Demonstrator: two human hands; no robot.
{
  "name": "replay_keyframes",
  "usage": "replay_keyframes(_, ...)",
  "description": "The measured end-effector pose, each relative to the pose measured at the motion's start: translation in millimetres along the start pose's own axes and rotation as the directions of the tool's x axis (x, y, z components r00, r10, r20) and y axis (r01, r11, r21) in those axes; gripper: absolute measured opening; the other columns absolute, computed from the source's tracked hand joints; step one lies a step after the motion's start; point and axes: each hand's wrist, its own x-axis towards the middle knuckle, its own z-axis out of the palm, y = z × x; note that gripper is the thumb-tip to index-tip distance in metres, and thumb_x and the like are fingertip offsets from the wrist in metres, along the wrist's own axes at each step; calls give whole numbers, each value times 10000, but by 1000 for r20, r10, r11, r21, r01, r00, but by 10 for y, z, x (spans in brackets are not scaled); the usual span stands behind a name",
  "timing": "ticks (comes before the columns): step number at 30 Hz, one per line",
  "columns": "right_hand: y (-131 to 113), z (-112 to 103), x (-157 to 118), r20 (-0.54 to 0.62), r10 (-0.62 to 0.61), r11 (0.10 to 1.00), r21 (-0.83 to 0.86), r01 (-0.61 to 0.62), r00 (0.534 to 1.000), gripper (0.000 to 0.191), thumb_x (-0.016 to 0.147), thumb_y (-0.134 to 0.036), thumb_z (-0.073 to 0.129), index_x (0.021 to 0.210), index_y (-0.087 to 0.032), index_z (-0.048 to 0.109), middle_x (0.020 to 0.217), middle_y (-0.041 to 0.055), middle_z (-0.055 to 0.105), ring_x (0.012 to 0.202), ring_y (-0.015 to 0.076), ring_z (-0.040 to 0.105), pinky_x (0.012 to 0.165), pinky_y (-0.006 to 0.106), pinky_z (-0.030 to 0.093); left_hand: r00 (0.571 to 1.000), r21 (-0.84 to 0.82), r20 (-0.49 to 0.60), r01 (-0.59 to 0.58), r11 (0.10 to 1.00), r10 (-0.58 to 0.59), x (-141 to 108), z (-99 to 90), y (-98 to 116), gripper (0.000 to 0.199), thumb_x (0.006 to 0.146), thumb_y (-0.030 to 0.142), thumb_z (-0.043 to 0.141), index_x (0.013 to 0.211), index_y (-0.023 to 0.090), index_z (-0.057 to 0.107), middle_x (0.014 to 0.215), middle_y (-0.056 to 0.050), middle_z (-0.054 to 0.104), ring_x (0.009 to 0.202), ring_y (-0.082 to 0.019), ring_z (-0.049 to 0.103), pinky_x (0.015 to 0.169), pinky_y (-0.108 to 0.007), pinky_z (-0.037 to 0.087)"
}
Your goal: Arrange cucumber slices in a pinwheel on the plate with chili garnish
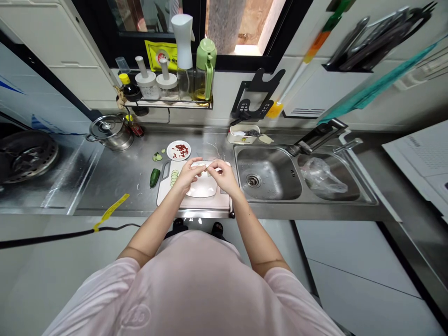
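Over a white plate (pixel 202 187) on the cutting board (pixel 168 196), my left hand (pixel 189 175) and my right hand (pixel 222 176) are raised close together. Each has thumb and index finger pinched; what lies between the fingertips is too small to name. Pale green cucumber slices (pixel 174 177) lie in a row on the board's left part, beside my left hand. A piece of dark green cucumber (pixel 154 178) rests on the steel counter left of the board. Behind the board stands a small white plate (pixel 174 150) with chopped red pieces.
Right of the board is a double sink (pixel 268 175) with a plastic bag (pixel 324 176) in its right basin. A lidded pot (pixel 117 135) stands at the back left. Above the counter hangs a rack (pixel 168 104) with bottles and jars. Knives (pixel 371 46) hang upper right.
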Motion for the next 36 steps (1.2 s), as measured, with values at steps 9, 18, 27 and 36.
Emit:
replay_keyframes(9,155,-4,-8,-33,4,999,-51,-5,999,188,823,-359,577,734,-202,631,774,23,615,831,178,559,738,298,438,995,7,24,-93,996,93,83,22,-66,607,573,289,794,1127,210,558,693,47,621,585,-77,532,533,-188,321)
replay_keyframes(18,262,3,20,-21,88,996,-19,-88,996,180,787,-352,586,718,-192,630,745,20,616,796,173,566,731,297,451,979,-34,95,-178,983,180,238,13,-230,607,586,310,803,1125,188,553,736,20,644,644,-98,583,663,-229,421)
replay_keyframes(27,631,49,32,19,202,979,-2,-202,979,174,748,-331,571,739,-168,628,747,16,640,733,152,572,707,270,440,976,-27,130,-174,984,176,476,-4,-523,505,606,233,778,1068,161,587,685,44,607,632,-82,568,681,-229,430)
replay_keyframes(36,1176,162,-16,114,399,892,-276,-357,910,119,782,-244,569,775,-151,644,741,9,661,675,125,567,628,212,396,992,177,103,-95,980,78,834,-99,-1061,346,616,134,720,946,153,619,617,54,569,596,-81,534,651,-218,415)
